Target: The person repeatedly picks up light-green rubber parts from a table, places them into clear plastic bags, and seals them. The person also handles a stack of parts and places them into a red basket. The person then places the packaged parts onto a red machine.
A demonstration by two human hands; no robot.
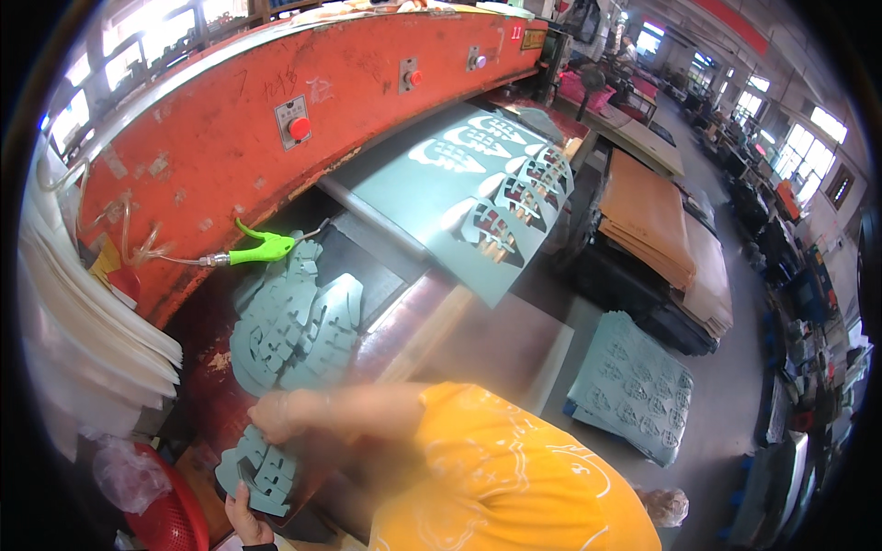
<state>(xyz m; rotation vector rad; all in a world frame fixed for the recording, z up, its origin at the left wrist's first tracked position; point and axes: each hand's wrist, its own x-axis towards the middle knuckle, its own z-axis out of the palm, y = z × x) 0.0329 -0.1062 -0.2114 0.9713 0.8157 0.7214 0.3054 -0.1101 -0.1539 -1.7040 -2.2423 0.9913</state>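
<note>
- Nearest you: your yellow sleeve, crossing toward the lower left.
- Your right hand, blurred, is closed on the top of a grey-green die-cut piece; your left hand grips its lower edge from beneath.
- Just above the right hand: a pile of matching cut pieces.
- Farther up: a green air nozzle and a red press beam bearing a grey plate with a red button.
- Far right of the hands: a stack of punched sheets.

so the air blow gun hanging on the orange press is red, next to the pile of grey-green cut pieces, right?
Not quite: the air blow gun is bright green, not red, as the head view shows. It does hang on the orange press, just above the pile of grey-green cut pieces.
</note>
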